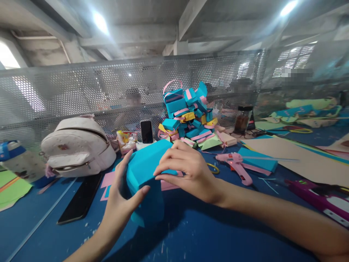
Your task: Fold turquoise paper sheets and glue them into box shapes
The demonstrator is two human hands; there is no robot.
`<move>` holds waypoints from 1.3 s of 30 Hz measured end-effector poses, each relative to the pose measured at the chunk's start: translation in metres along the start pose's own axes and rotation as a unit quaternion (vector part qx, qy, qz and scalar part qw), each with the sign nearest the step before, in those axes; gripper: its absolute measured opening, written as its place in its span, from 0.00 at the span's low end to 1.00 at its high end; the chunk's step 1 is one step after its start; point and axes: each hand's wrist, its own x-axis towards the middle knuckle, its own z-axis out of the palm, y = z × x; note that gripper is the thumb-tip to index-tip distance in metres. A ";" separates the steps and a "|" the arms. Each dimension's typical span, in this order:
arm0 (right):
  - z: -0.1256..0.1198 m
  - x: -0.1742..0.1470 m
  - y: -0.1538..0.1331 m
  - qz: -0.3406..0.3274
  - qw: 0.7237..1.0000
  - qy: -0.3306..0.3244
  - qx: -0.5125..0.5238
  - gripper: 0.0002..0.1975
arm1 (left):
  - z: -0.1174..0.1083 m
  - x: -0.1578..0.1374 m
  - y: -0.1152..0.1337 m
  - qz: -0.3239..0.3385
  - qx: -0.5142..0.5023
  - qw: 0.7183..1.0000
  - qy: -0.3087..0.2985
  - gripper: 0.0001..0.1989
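Note:
A folded blue paper box (148,165) is held up over the blue table (177,233), tilted. My left hand (122,189) grips its left side, with the thumb in front and the fingers behind. My right hand (185,167) pinches the box's right edge between thumb and fingertips. Pink paper pieces (170,185) lie on the table behind the box, partly hidden by it. To the right of my right hand, a pink glue gun (236,165) rests on its side by a flat blue and pink paper piece (257,160).
A pile of blue, pink and yellow paper pieces (188,116) stands at the back against a perforated metal screen (109,83). At left are a white backpack (79,145), a black phone (81,198) and a bottle (25,163). Paper sheets (294,156) and a purple tool (316,198) lie at right.

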 end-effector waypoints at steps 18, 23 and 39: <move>0.003 -0.002 0.000 0.014 0.998 -0.006 0.066 0.02 | -0.003 0.000 0.005 0.070 0.062 0.995 0.026 0.41; 0.005 0.000 0.000 0.034 0.992 0.014 0.124 0.02 | -0.003 0.001 0.004 0.058 0.050 0.997 0.024 0.40; -0.001 0.005 0.000 0.011 0.994 0.048 0.099 0.02 | -0.006 0.001 0.005 0.041 0.032 0.998 0.021 0.38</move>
